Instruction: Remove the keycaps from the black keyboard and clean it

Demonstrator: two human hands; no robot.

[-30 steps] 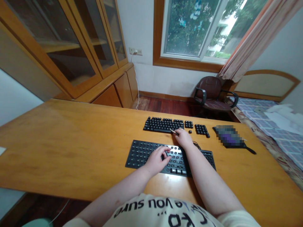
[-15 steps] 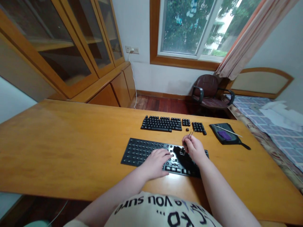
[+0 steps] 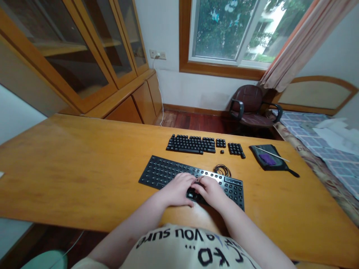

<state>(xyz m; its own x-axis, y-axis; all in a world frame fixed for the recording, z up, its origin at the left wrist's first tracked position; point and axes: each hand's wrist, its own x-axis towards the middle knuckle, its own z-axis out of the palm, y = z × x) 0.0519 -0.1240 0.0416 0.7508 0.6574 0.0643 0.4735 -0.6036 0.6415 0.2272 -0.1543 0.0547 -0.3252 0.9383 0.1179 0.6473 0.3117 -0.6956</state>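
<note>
A black keyboard [image 3: 165, 170] lies at a slant on the wooden desk, most of its keycaps off and bare switches showing. Some keycaps [image 3: 191, 194] remain on its lower edge, between my hands. My left hand [image 3: 181, 188] rests on the middle of the board, fingers stretched out, holding nothing. Close against its fingertips, my right hand [image 3: 209, 188] is closed low over the board. Its fingers largely hide the thin wire keycap puller seen in it a moment ago.
Loose black keycaps [image 3: 190, 145] lie in keyboard order behind the board, with a number-pad group [image 3: 236, 149] to their right. A coiled cable [image 3: 222, 170] sits at the board's back edge. Farther right is a dark pouch [image 3: 270, 164] with a purple cloth [image 3: 267, 159] and white stick [image 3: 272, 153].
My right hand has moved left and down onto the board beside my left hand, uncovering the number-pad side and the cable coil. The board has shifted slightly, and the view has tilted a little.
</note>
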